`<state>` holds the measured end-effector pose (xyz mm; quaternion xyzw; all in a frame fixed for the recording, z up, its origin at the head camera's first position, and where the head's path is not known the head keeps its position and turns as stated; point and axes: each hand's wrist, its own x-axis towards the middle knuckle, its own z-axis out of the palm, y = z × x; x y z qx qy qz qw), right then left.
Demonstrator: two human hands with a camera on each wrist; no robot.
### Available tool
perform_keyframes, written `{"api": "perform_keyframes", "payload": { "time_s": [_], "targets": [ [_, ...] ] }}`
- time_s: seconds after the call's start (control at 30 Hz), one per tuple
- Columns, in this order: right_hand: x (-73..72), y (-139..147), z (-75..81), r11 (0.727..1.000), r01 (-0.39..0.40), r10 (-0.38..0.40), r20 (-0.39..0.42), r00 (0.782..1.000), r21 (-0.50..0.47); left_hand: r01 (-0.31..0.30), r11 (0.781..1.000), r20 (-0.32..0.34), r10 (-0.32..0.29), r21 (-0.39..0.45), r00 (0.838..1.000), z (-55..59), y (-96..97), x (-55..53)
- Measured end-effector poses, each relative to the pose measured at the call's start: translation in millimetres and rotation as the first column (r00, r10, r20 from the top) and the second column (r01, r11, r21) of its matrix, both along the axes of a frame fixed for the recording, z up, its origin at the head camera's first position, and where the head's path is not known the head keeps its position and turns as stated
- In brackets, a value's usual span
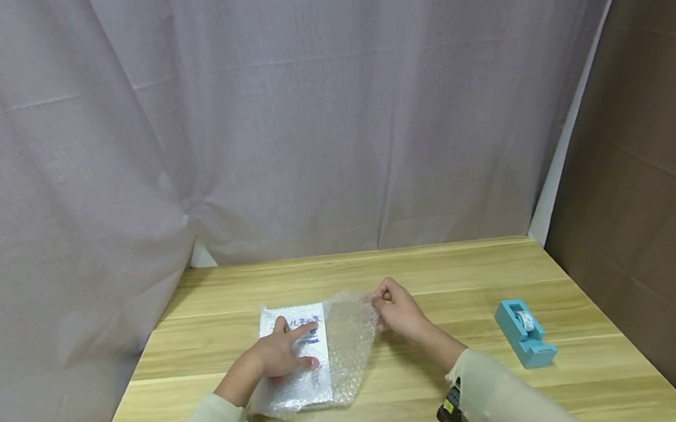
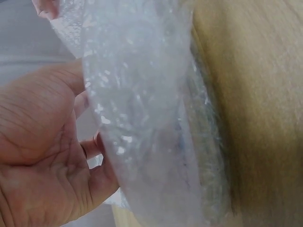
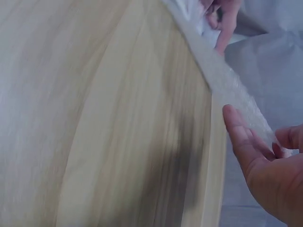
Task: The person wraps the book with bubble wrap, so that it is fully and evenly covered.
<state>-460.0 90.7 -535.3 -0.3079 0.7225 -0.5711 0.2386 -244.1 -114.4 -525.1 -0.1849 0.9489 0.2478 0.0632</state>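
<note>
A thin white book (image 1: 323, 386) with blue lettering and a red patch lies flat on a sheet of bubble wrap (image 1: 351, 349), left of the table's middle. My left hand (image 1: 281, 354) rests on the book with its fingers spread. In the left wrist view, a flap of bubble wrap (image 2: 142, 94) stands up in front of the book and hides part of the fingers. The right hand (image 1: 401, 315) pinches the sheet's right edge between thumb and fingers, and the wrap stretches between both hands. In the right wrist view, that edge (image 3: 244, 101) is lifted off the wood.
A light-blue tape dispenser (image 1: 523, 337) with a roll of tape stands on the right side of the wooden table (image 1: 435, 269). Grey curtains (image 1: 307, 139) hang behind the table and at its left. A brown curtain (image 1: 657, 160) borders the right side.
</note>
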Motion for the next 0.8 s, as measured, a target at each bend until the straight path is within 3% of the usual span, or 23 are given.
{"api": "perform_keyframes", "payload": {
  "time_s": [0.13,0.3,0.53,0.8],
  "targets": [
    [8.5,-5,5.8,0.996,-0.036,0.048,0.141,0.989,-0.087,-0.008,1.000,0.001,0.008,-0.003,1.000,0.8,0.8,1.0],
    [15.7,-9,8.7,0.982,-0.071,0.112,0.241,0.964,-0.175,-0.012,1.000,0.001,0.012,0.006,1.000,-0.5,1.2,1.5],
    [16.0,-11,6.6,0.971,-0.108,0.171,0.306,0.937,-0.214,-0.017,0.999,0.001,0.017,0.030,1.000,-2.8,1.9,1.6],
    [17.4,-12,10.4,0.956,-0.157,0.247,0.386,0.889,-0.249,-0.014,1.000,-0.001,0.014,0.018,1.000,-1.9,1.4,0.5]
  ]
}}
